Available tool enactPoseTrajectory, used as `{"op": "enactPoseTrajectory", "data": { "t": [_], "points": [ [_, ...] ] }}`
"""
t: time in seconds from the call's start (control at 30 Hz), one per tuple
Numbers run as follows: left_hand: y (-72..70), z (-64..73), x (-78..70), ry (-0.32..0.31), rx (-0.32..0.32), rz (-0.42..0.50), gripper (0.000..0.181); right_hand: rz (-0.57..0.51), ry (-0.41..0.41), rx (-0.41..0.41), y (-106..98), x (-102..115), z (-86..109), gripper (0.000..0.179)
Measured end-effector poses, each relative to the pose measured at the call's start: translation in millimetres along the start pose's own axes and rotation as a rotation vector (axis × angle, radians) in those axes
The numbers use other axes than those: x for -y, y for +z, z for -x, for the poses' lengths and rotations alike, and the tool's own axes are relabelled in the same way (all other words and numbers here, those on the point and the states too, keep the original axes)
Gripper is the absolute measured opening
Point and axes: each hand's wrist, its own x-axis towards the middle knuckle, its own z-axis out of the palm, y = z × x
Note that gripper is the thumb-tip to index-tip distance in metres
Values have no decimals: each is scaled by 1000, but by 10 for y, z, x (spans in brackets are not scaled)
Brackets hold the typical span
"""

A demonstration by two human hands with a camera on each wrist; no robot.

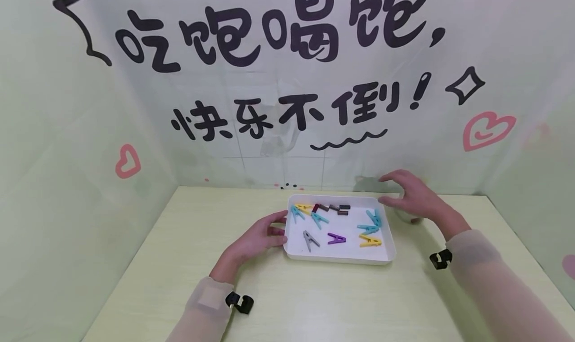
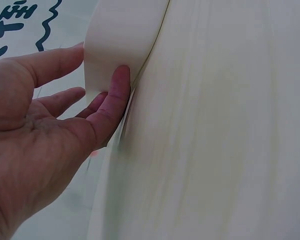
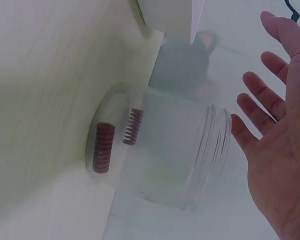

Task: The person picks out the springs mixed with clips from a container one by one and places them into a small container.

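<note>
A white rectangular tray (image 1: 339,258) stands on the table. At its left end, my left hand (image 1: 258,238) touches the outer wall with loosely bent fingers, not wrapped round it. Inside lie plastic clips in grey (image 1: 310,239), purple (image 1: 337,238), yellow (image 1: 370,240) and teal (image 1: 320,219). Several small dark springs (image 1: 334,208) lie along the tray's far side. Beyond the tray's right end, my right hand (image 1: 415,198) hovers with spread fingers, holding nothing. Just below it stands a clear jar (image 3: 170,150) with a ridged rim, two reddish coil springs (image 3: 104,148) at its bottom.
The pale wooden table (image 1: 332,307) reaches back to a light wall sheet (image 1: 278,162) with black lettering and pink hearts. Similar sheets hang on both sides. In the head view, the right hand partly covers the jar.
</note>
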Motion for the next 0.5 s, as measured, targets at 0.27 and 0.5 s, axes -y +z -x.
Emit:
{"op": "enactPoseTrajectory", "data": {
  "t": [0.27, 0.5],
  "points": [
    [9, -5, -9, 2, 4, 2, 71, -9, -3, 59, 137, 115, -117, 50],
    [10, -4, -7, -8, -3, -5, 71, -28, 5, 135, 241, 191, -200, 43]
  ]
}}
